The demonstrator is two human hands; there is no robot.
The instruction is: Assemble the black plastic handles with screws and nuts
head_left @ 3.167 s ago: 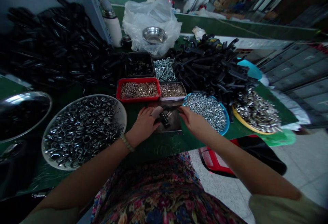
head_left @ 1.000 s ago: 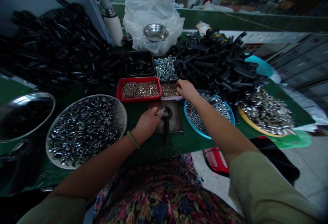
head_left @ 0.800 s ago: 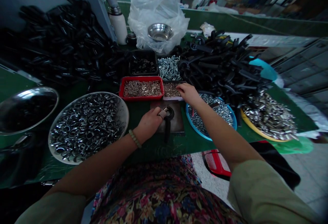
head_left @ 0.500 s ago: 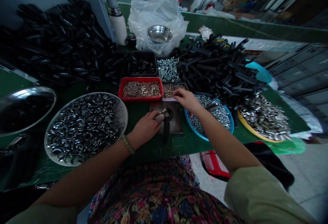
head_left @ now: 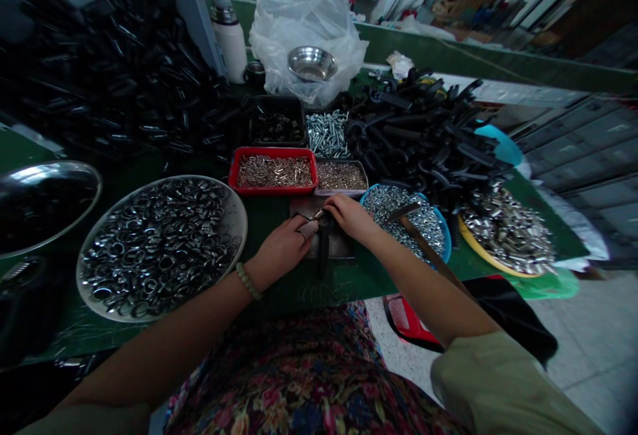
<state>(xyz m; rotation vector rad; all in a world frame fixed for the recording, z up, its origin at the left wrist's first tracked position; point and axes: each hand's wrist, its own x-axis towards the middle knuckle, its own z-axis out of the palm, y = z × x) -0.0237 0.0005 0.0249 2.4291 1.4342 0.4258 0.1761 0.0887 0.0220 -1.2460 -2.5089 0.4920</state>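
Note:
My left hand point(head_left: 285, 249), with a beaded bracelet at its wrist and a ring on one finger, pinches a small shiny metal part point(head_left: 318, 214). That part sits at the ring-shaped end of a black plastic handle piece point(head_left: 323, 256), which lies on a flat metal plate point(head_left: 341, 247). Close beside it, my right hand point(head_left: 351, 217) has thumb and fingertips pressed together at the metal part; anything between them is too small to make out. Just beyond stand a red tray point(head_left: 273, 190) of small metal pins and a tray point(head_left: 343, 191) of tiny brass-coloured pieces.
A hammer point(head_left: 423, 244) rests on a blue basin point(head_left: 447, 239) of small metal parts. Left is a pale round tray point(head_left: 239, 222) of metal rings; right, a yellow basin point(head_left: 491, 263) of metal sleeves. Black plastic parts point(head_left: 124, 83) pile high at back left, more handles point(head_left: 423, 129) back right.
My right hand has moved from the tray of tiny brass-coloured pieces down and left to the metal part. The left hand keeps its hold, and the hammer is now more exposed.

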